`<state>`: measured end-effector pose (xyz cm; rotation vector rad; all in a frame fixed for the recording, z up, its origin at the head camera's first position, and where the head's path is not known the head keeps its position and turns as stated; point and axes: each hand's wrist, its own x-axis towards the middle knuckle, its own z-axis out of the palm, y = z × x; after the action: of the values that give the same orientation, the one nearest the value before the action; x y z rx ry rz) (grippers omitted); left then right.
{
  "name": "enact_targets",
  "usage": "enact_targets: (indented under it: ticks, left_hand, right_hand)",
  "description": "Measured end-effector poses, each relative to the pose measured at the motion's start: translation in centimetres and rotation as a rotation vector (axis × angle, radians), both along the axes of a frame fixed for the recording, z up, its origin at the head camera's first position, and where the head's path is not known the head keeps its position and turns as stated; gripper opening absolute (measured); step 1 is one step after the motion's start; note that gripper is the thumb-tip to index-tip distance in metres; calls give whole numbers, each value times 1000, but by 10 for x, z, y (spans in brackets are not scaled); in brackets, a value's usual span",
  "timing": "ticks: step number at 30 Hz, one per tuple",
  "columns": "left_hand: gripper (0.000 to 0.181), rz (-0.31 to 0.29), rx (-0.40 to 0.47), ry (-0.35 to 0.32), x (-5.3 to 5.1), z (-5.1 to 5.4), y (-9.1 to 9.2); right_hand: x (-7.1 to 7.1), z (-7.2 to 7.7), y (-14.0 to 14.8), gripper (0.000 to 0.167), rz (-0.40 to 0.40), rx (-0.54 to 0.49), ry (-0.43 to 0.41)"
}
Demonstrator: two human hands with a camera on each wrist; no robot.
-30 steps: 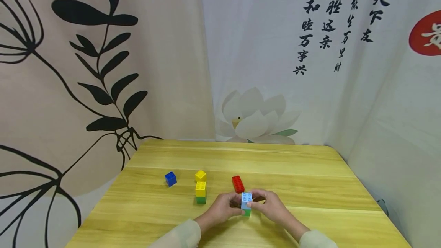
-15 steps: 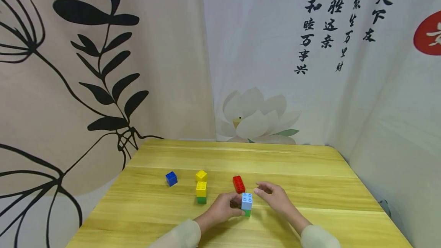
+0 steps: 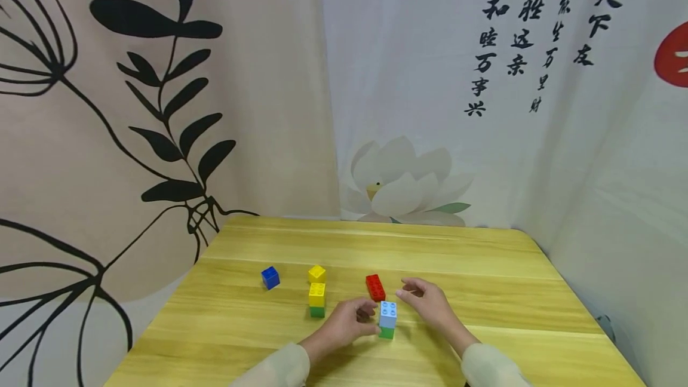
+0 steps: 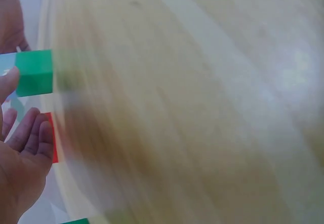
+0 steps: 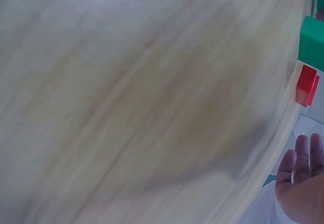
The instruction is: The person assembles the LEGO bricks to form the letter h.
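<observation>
A light blue brick [image 3: 388, 314] sits on top of a green brick [image 3: 386, 332], upright near the middle of the table. My left hand [image 3: 348, 322] is just left of this stack, fingers loosely bent and thumb near the green brick; whether the thumb touches is unclear. To the stack's right, my right hand [image 3: 430, 306] hovers apart from it, relaxed and holding nothing. Behind the stack lies a red brick [image 3: 375, 287]. In the left wrist view the green brick [image 4: 34, 73] shows beside my left hand [image 4: 24, 171]; the right wrist view shows my right hand [image 5: 302, 183] empty.
On the left of the table [image 3: 242, 339] stand a yellow brick [image 3: 317, 294] on a green brick [image 3: 317, 312], another yellow brick [image 3: 317, 273] behind them and a blue brick [image 3: 270, 278]. A printed curtain [image 3: 279, 106] hangs behind the table.
My right hand has let go of the light blue brick and moved away to the right. My left fingers have loosened from the stack. The head view has shifted slightly.
</observation>
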<state>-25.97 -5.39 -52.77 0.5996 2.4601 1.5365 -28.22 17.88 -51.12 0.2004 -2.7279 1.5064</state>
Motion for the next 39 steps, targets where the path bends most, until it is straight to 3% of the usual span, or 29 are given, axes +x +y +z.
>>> enact_targets:
  ticks: [6,14,26,31,39]
  left_hand:
    - [42,26,10,9,-2,13,-4]
    - [40,60,48,29,-3,42,-15]
    - [42,151,79,132,-9,73,-53]
    - [45,231,95,106,-14,73,-74]
    - [43,337,83,92,-18,59,-102]
  right_hand:
    - [-4,0,-3,54,-23,0,-5]
    - [-10,-1,-5,52,-12,5,9]
    - [-17,-6,-19,55,7,-7,6]
    - [-21,-6,-25,57,4,21,2]
    - [-25,-9,-31,60,-2,58,-12]
